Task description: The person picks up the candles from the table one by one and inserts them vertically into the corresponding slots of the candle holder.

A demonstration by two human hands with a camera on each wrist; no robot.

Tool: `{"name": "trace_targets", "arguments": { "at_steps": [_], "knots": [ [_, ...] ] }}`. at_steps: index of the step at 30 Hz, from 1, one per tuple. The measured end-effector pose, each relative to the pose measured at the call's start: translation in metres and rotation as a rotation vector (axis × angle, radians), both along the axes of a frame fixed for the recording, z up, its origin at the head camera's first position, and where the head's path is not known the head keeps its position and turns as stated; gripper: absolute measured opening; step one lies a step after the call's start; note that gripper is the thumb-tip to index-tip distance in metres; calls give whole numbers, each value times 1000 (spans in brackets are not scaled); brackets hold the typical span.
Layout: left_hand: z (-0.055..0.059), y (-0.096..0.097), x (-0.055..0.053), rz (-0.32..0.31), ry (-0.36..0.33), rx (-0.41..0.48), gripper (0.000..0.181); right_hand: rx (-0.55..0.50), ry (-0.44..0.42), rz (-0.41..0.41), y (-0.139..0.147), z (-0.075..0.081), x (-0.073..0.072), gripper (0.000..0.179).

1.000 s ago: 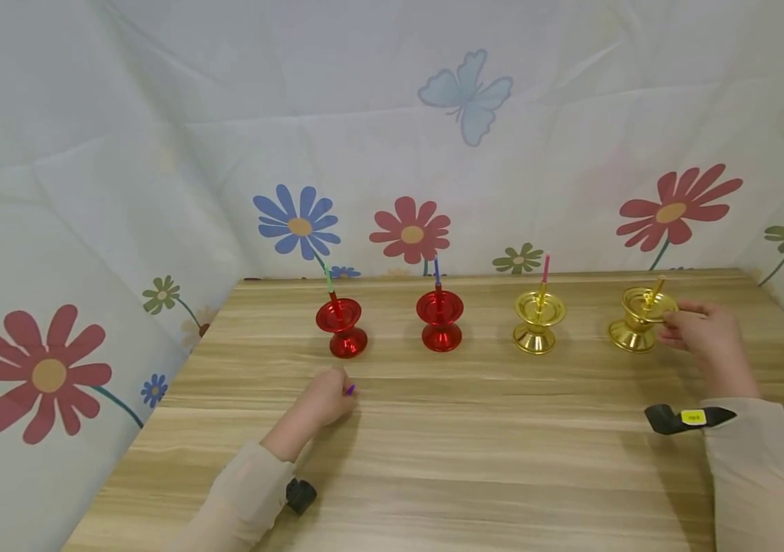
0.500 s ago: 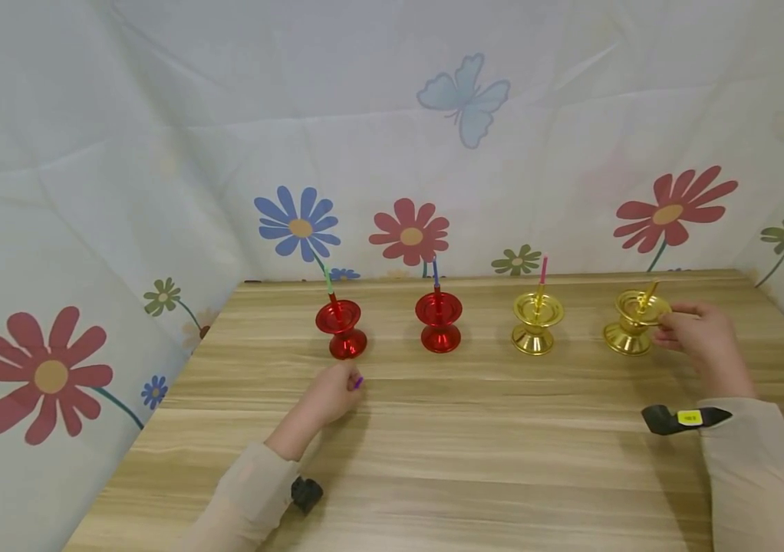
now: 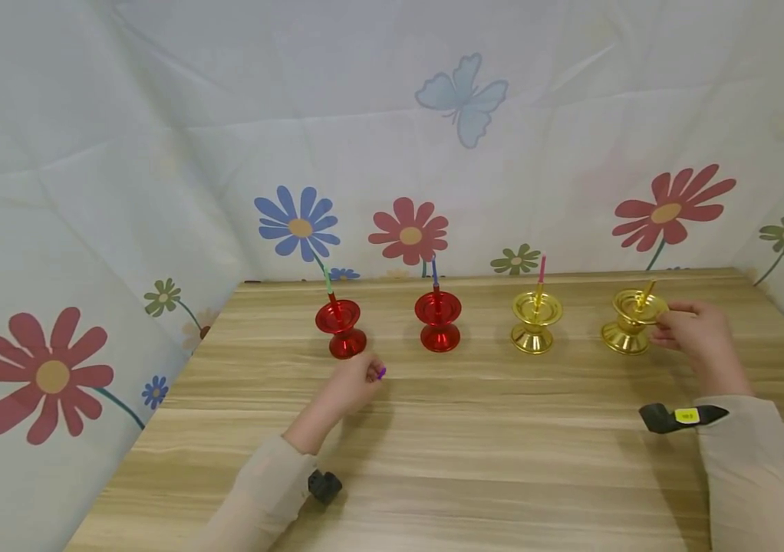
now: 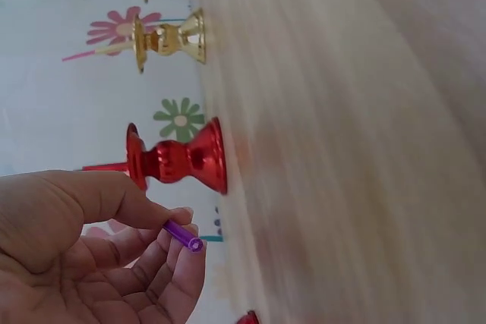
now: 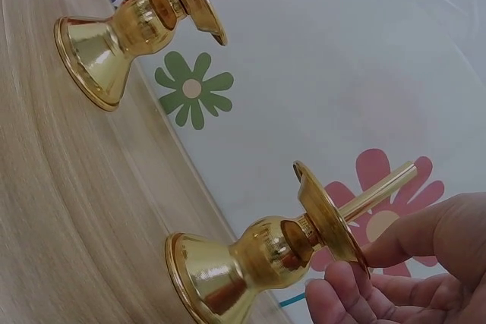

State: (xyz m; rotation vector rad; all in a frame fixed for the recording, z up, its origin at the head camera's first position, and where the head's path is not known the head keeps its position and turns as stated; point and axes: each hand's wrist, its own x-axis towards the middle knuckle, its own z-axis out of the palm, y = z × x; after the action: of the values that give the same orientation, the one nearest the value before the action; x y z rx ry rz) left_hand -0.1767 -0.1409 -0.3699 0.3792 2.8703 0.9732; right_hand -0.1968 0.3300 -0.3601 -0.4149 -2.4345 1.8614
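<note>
My left hand [image 3: 353,383] pinches a short purple candle [image 4: 183,236] between thumb and fingers, above the table in front of the red holders. With thumb and fingers my right hand [image 3: 699,337] pinches the dish rim of the rightmost gold candle holder [image 5: 277,252], whose tube has no candle in it. Left of it stands another gold candle holder [image 3: 535,310] bearing a pink candle [image 3: 542,269]. Further left are a red candle holder [image 3: 439,337] with a blue candle [image 3: 435,271] and a red candle holder [image 3: 347,343] with a light green candle [image 3: 327,279].
The holders stand in a row along the back of the wooden table [image 3: 502,445]. Behind them hangs a white cloth [image 3: 337,146] printed with flowers and a butterfly. Black wrist cameras sit below both hands.
My left hand has moved right and slightly away from me with the purple candle. The right hand keeps its hold on the gold candle holder, which has shifted slightly left in view.
</note>
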Motion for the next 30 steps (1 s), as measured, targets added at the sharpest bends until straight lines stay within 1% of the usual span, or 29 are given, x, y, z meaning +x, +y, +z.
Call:
{"name": "trace_targets", "arguments": {
  "at_steps": [4, 9, 12, 16, 20, 24, 30],
  "knots": [
    [4, 13, -4, -33, 4, 35, 12, 13, -3, -1, 1, 0, 1, 53],
    [10, 26, -8, -53, 7, 51, 11, -2, -1, 5, 0, 0, 1, 53],
    [12, 32, -8, -67, -1, 56, 13, -9, -10, 2, -1, 0, 1, 53],
    [13, 38, -9, -78, 12, 85, 16, -2, -18, 10, 0, 0, 0, 55],
    [13, 45, -10, -95, 44, 126, 17, 0, -24, 15, 0, 1, -1, 56],
    [15, 53, -12, -126, 68, 164, 17, -5, -24, 13, 1, 1, -2, 53],
    [21, 65, -11, -148, 60, 197, 18, -14, -19, 20, 0, 0, -1, 51]
  ]
}}
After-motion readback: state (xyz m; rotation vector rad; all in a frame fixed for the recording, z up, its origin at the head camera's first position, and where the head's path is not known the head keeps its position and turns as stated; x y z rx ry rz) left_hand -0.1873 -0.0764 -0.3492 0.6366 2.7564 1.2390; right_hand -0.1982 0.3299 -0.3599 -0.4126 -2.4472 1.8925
